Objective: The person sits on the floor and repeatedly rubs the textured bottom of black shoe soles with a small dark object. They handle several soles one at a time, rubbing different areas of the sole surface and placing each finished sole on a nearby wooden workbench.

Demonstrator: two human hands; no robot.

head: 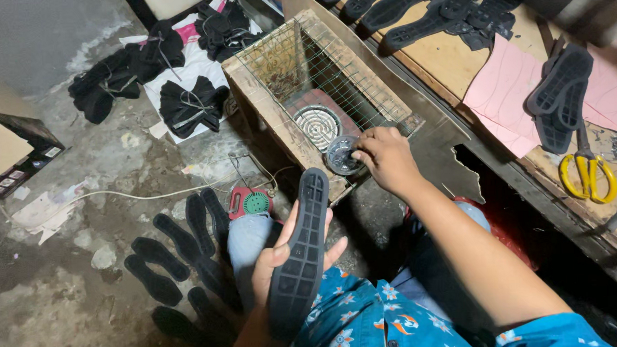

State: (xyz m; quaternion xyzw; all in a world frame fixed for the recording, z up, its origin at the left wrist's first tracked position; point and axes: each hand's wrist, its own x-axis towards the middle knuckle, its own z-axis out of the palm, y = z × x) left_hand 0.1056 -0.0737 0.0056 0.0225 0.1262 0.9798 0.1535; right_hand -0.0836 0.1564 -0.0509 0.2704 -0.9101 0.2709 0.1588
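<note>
A black rubber shoe sole (299,252) is held tread side up, its grid of raised blocks facing the camera. It is tilted lengthwise, toe end pointing away and up toward the wooden box, heel end low over the lap. It is gripped from beneath and at its left edge.

A small round tin (341,155) (open, with a dull grey, glossy content) is set on the front rim of the wire-covered box, beside the coiled heater, and is touched at its right edge.

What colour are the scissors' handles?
Yellow; the scissors lie on the wooden bench at right, seen in the head view.
</note>
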